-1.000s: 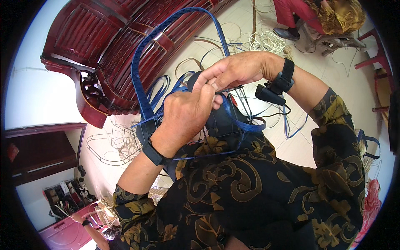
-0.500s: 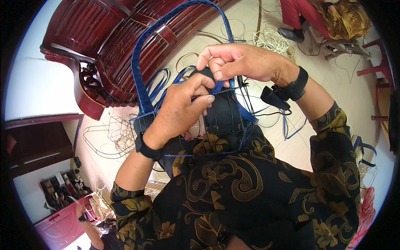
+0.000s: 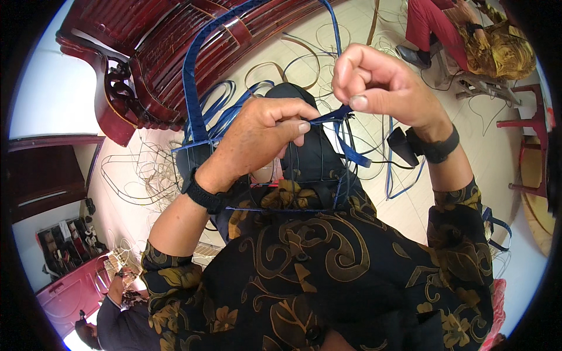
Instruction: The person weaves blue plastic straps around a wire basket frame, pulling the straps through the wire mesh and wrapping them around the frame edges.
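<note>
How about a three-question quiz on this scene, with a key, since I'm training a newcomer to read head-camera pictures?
1. Multiple choice. What colour is the strip between the left hand's grip and the right hand's grip?
A) red
B) blue
C) yellow

2. True or false: the dark red wooden bench stands toward the upper left of the picture.

3. Short answer. Which of the two hands sits higher in the picture?

Key: 1: B, blue. 2: true. 3: the right hand.
</note>
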A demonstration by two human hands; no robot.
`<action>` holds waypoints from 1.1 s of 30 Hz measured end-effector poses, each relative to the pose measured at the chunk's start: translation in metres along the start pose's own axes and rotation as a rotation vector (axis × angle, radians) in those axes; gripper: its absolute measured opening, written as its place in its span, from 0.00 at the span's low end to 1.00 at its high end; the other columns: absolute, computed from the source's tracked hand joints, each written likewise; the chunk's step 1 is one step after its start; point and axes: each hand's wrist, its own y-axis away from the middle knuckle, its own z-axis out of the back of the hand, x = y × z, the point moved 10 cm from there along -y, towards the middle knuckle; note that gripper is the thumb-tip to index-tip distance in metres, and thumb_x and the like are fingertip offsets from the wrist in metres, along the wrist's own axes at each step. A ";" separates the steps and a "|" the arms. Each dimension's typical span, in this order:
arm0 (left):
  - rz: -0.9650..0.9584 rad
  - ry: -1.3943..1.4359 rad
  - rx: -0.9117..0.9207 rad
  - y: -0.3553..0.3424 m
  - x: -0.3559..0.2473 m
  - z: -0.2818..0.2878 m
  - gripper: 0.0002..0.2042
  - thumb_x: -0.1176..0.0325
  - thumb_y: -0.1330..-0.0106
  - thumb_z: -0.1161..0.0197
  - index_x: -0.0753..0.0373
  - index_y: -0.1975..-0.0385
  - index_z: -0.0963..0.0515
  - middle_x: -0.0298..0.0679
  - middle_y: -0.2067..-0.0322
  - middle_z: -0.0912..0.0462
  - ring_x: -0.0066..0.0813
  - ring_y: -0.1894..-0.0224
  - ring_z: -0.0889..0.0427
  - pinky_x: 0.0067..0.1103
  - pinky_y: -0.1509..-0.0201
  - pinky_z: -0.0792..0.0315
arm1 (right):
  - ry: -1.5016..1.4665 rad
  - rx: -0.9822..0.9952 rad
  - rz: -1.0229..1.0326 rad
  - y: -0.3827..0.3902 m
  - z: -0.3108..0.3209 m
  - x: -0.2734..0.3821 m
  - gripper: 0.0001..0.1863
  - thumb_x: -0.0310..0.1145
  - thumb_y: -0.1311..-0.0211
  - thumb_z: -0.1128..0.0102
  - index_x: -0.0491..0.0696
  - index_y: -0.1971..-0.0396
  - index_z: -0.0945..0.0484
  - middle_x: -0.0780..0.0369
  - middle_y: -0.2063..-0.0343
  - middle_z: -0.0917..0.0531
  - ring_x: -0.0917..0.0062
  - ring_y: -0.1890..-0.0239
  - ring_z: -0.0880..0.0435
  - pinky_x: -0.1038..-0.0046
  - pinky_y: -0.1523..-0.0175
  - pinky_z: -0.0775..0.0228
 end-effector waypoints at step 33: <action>-0.410 -0.306 -0.122 0.009 -0.027 0.001 0.06 0.72 0.32 0.40 0.69 0.67 0.19 0.36 0.79 0.23 0.22 0.77 0.25 0.21 0.72 0.32 | 1.744 -0.975 0.458 0.076 0.052 0.195 0.17 0.27 0.52 0.29 0.45 0.61 0.24 0.64 0.78 0.24 0.77 0.76 0.25 0.75 0.69 0.33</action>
